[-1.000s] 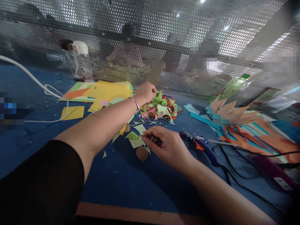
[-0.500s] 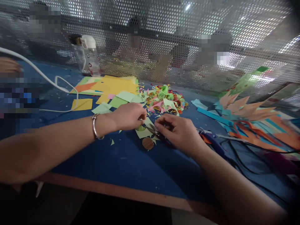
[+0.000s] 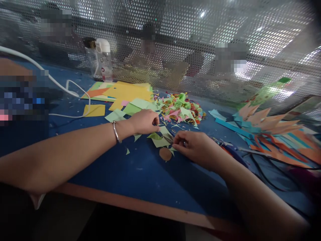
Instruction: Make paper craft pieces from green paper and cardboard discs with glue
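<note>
My left hand (image 3: 144,122), a silver bangle on its wrist, is curled with its fingertips pinched at the edge of a light green paper piece (image 3: 160,138) on the blue table (image 3: 140,177). My right hand (image 3: 194,147) is closed round small scissors (image 3: 171,139), whose blades lie over the same green paper. A brown paper disc (image 3: 165,154) lies just in front of that paper. Behind both hands sits a heap of coloured paper scraps (image 3: 180,110).
Yellow and orange paper sheets (image 3: 120,93) lie at the back left beside a clear water bottle (image 3: 101,63). A white cable (image 3: 62,97) loops on the left. Orange and teal cut paper (image 3: 271,134) and black cables (image 3: 265,167) crowd the right. A perforated metal screen (image 3: 200,43) closes the back.
My left hand came back from the scrap heap to the green paper near the scissors. The right hand stayed by the paper; the view shifted slightly left and down.
</note>
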### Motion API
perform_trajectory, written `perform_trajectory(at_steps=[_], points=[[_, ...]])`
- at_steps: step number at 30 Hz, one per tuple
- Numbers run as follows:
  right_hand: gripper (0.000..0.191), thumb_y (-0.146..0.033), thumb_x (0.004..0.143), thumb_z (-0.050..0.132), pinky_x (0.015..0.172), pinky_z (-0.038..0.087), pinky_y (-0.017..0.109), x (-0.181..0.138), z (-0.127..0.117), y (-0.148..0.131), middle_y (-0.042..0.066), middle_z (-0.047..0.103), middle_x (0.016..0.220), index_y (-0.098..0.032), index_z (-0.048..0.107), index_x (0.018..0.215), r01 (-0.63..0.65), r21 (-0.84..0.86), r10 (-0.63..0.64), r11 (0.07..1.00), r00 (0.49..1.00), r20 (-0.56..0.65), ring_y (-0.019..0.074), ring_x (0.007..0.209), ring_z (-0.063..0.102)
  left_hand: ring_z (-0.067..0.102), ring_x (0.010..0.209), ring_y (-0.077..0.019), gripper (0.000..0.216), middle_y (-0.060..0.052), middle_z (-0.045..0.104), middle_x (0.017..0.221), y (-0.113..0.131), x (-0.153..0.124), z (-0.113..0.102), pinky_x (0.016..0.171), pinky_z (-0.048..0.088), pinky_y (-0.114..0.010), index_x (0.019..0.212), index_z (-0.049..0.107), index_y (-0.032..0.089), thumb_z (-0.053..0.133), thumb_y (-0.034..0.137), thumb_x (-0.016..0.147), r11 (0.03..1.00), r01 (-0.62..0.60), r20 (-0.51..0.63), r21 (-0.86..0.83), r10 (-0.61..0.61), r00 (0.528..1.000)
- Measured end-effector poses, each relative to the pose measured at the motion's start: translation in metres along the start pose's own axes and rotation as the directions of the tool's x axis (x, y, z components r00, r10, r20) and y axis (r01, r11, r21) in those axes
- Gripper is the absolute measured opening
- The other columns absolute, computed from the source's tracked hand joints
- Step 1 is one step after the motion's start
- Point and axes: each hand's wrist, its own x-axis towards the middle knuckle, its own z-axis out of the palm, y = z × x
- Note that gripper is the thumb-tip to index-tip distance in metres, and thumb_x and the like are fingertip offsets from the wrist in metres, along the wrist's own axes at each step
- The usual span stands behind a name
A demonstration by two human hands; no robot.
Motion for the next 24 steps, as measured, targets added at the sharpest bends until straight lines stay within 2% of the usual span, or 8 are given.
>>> perform_trajectory(at_steps=[6, 9, 11, 13, 17, 19, 21, 24], points=[[0.008, -0.022, 0.081, 0.058, 0.049, 0.029, 0.025, -0.010, -0.006, -0.007, -0.002, 0.066, 0.063, -0.022, 0.062, 0.074, -0.020, -0.053, 0.023, 0.998, 0.998, 0.062, 0.0128, 0.053, 0.055, 0.062, 0.085, -0.0230, 0.015, -0.008, 0.072, 0.082, 0.013, 0.004, 0.006, 0.090, 0.040, -0.039, 0.077, 0.072, 0.016, 0.061, 0.027, 0.078, 1.000, -0.022, 0.009, 0.017, 0.022, 1.000], [0.009, -0.023, 0.081, 0.059, 0.048, 0.028, 0.025, -0.013, -0.010, -0.009, -0.001, 0.066, 0.062, -0.022, 0.062, 0.072, -0.025, -0.104, 0.032, 0.994, 0.997, 0.067, 0.0127, 0.050, 0.055, 0.062, 0.085, -0.0221, 0.014, -0.008, 0.072, 0.084, 0.011, 0.002, 0.001, 0.087, 0.040, -0.038, 0.077, 0.070, 0.016, 0.059, 0.024, 0.080, 1.000, -0.017, -0.042, 0.013, 0.017, 0.999], [0.012, -0.026, 0.083, 0.059, 0.048, 0.029, 0.025, -0.014, -0.012, -0.008, -0.001, 0.067, 0.062, -0.022, 0.063, 0.073, -0.024, -0.098, 0.028, 0.995, 0.999, 0.044, 0.0133, 0.051, 0.056, 0.061, 0.082, -0.0200, 0.014, -0.008, 0.071, 0.086, 0.006, -0.002, -0.007, 0.079, 0.042, -0.034, 0.081, 0.068, 0.016, 0.057, 0.025, 0.082, 1.000, -0.021, -0.089, -0.014, 0.020, 0.996], [0.016, -0.035, 0.086, 0.059, 0.049, 0.033, 0.025, -0.013, -0.012, -0.006, 0.000, 0.067, 0.065, -0.022, 0.065, 0.077, -0.016, -0.041, 0.014, 0.999, 0.999, -0.048, 0.0142, 0.053, 0.057, 0.059, 0.071, -0.0154, 0.010, -0.006, 0.069, 0.081, 0.002, -0.006, -0.017, 0.066, 0.041, -0.028, 0.081, 0.065, 0.015, 0.059, 0.023, 0.082, 0.986, -0.053, -0.103, -0.156, 0.037, 0.994], [0.028, -0.046, 0.086, 0.062, 0.055, 0.041, 0.025, -0.010, -0.009, -0.001, 0.001, 0.069, 0.075, -0.021, 0.068, 0.097, 0.051, 0.116, -0.010, 0.992, 0.945, -0.326, 0.0132, 0.056, 0.057, 0.054, 0.063, -0.0108, 0.006, -0.001, 0.063, 0.072, 0.007, -0.016, -0.032, 0.060, 0.039, -0.024, 0.081, 0.062, 0.015, 0.062, 0.021, 0.083, 0.947, -0.197, -0.058, -0.254, 0.189, 0.980], [0.030, -0.046, 0.086, 0.063, 0.054, 0.041, 0.025, -0.009, -0.007, -0.001, 0.001, 0.068, 0.075, -0.020, 0.068, 0.100, 0.090, 0.176, -0.021, 0.980, 0.932, -0.361, 0.0122, 0.055, 0.054, 0.054, 0.065, -0.0103, 0.006, 0.000, 0.064, 0.074, 0.014, -0.019, -0.035, 0.061, 0.039, -0.023, 0.082, 0.061, 0.016, 0.062, 0.021, 0.085, 0.920, -0.282, -0.063, -0.273, 0.276, 0.959], [0.026, -0.044, 0.088, 0.062, 0.052, 0.039, 0.024, -0.010, -0.005, -0.003, 0.000, 0.064, 0.069, -0.020, 0.068, 0.094, 0.120, 0.226, -0.031, 0.967, 0.931, -0.363, 0.0116, 0.054, 0.051, 0.055, 0.066, -0.0100, 0.005, 0.000, 0.064, 0.075, 0.022, -0.020, -0.036, 0.063, 0.040, -0.023, 0.082, 0.061, 0.016, 0.062, 0.020, 0.085, 0.898, -0.329, -0.077, -0.293, 0.320, 0.944], [0.019, -0.037, 0.088, 0.061, 0.050, 0.037, 0.024, -0.012, -0.004, -0.009, -0.003, 0.055, 0.060, -0.020, 0.063, 0.080, 0.134, 0.296, -0.002, 0.946, 0.913, -0.407, 0.0107, 0.051, 0.047, 0.059, 0.072, -0.0110, 0.008, -0.001, 0.067, 0.082, 0.029, -0.020, -0.034, 0.069, 0.044, -0.024, 0.090, 0.063, 0.016, 0.063, 0.023, 0.085, 0.863, -0.303, -0.175, -0.404, 0.252, 0.952]])
